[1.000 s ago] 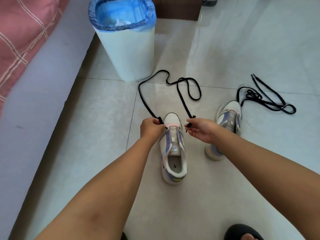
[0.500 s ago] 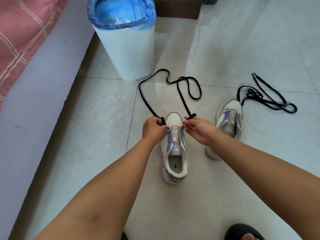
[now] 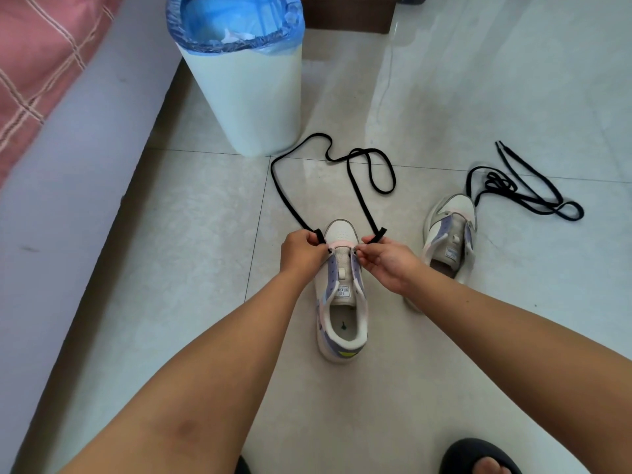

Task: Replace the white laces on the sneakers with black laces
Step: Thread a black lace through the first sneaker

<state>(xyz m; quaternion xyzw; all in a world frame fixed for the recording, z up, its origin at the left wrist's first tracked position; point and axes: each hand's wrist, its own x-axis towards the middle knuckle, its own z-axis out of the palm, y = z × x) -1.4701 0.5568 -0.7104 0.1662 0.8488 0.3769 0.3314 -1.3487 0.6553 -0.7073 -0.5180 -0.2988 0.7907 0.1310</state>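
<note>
A white and lilac sneaker (image 3: 342,302) without laces stands on the tiled floor, toe pointing away from me. A long black lace (image 3: 355,186) loops over the floor beyond its toe. My left hand (image 3: 301,251) pinches one end of that lace at the shoe's left front eyelets. My right hand (image 3: 386,261) pinches the other end at the right front eyelets. The second sneaker (image 3: 448,234) stands to the right, also unlaced. Another black lace (image 3: 519,193) lies tangled beyond it.
A white bin (image 3: 246,90) with a blue liner stands behind the shoes, white scraps inside. A grey bed edge (image 3: 78,172) with a pink checked cover runs along the left. A foot in a dark slipper (image 3: 478,456) shows at the bottom right.
Both hands have moved forward and closer together, bringing the lace ends down to the front eyelets of the near sneaker. The lace loop on the floor shifted slightly.
</note>
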